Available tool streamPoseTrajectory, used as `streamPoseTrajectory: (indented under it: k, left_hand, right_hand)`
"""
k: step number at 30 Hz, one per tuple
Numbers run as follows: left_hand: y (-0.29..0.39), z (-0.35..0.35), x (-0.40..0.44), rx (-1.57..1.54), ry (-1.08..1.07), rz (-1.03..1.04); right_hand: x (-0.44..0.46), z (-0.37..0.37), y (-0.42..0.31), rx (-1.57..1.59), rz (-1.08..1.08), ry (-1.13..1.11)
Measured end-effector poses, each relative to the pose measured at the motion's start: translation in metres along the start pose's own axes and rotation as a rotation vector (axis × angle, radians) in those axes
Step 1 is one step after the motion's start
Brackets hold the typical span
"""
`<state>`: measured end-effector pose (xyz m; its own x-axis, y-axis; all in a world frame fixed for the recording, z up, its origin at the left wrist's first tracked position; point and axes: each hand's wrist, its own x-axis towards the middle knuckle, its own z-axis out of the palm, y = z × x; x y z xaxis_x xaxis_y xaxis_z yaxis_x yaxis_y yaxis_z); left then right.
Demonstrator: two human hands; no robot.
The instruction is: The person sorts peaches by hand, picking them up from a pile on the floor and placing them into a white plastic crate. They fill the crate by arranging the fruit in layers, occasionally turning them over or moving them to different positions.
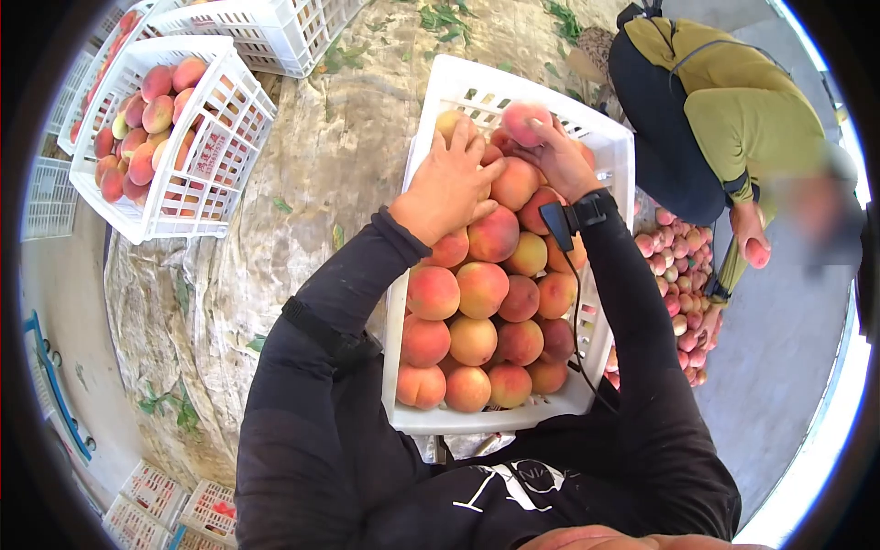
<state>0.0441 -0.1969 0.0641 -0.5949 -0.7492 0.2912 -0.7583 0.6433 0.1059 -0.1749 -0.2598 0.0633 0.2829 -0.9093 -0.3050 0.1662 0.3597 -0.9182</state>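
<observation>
A white plastic crate (pixel 490 423) full of red and yellow peaches (pixel 482 290) stands in front of my body. My left hand (pixel 447 188) lies over the peaches at the crate's far left, fingers spread and touching the fruit; what is under its palm is hidden. At the far end of the crate, my right hand (pixel 565 158) grips a pinkish-red peach (pixel 526 123) between thumb and fingers, raised just above the other fruit. A black strap with a cable is around my right wrist.
Another white crate of peaches (pixel 230 137) stands at the upper left, with more crates (pixel 275 35) behind it. To the right, a co-worker (pixel 747 119) crouches by a heap of peaches (pixel 676 275), one peach in hand. A stained cloth (pixel 302 156) with scattered leaves covers the floor.
</observation>
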Motion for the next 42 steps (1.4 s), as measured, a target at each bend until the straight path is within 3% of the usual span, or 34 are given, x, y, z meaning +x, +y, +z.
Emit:
streamPoseTrajectory:
  k: [3,7,8,11,13,14,16,18,20,22,24,28,32,39,42]
  left_hand:
    - [0.002,0.007,0.002,-0.052,0.051,-0.014]
    - [-0.004,0.015,0.002,-0.234,0.008,-0.05]
    - [-0.001,0.015,0.003,-0.235,-0.037,-0.103]
    - [0.004,0.019,0.003,-0.118,-0.005,-0.103]
    - [0.001,0.05,0.004,-0.221,0.332,-0.008]
    - [-0.003,0.044,0.0,-0.209,0.328,-0.011]
    - [-0.006,0.022,-0.006,-0.505,0.215,-0.095]
    - [-0.002,0.008,-0.007,-0.82,0.094,-0.16]
    - [-0.002,0.037,0.002,-0.595,0.01,-0.165]
    - [-0.003,0.028,0.003,-0.252,0.141,0.008]
    - [-0.001,0.015,0.001,-0.127,0.055,-0.016]
    - [0.001,-0.001,0.0,-0.073,-0.027,0.014]
    - [0.0,-0.008,0.001,-0.074,-0.06,0.019]
    - [0.0,-0.008,0.003,-0.071,-0.031,0.061]
    - [0.002,-0.011,0.003,-0.07,-0.06,0.045]
  right_hand:
    - [-0.01,-0.001,-0.006,0.149,0.016,-0.001]
    - [-0.036,0.05,-0.034,0.265,-0.113,-0.219]
    - [-0.027,0.05,-0.038,0.418,0.057,-0.232]
    - [-0.012,0.106,-0.057,0.456,0.197,-0.205]
    - [0.003,0.157,-0.069,0.437,0.217,-0.283]
    - [0.008,0.191,-0.08,0.422,0.208,-0.338]
    - [0.01,0.256,-0.113,0.466,0.113,-0.57]
    - [0.02,0.285,-0.139,0.273,-0.121,-0.768]
    - [0.01,0.292,-0.166,0.215,-0.171,-0.775]
    - [-0.005,0.256,-0.183,0.12,-0.214,-0.714]
    - [-0.029,0.208,-0.197,-0.184,-0.28,-0.679]
    - [-0.113,0.101,-0.195,-0.692,-0.212,-0.166]
    - [-0.199,0.011,-0.167,-0.76,0.059,0.221]
    - [-0.252,-0.055,-0.093,-0.725,0.129,0.237]
    - [-0.237,-0.058,-0.07,-0.487,0.192,0.18]
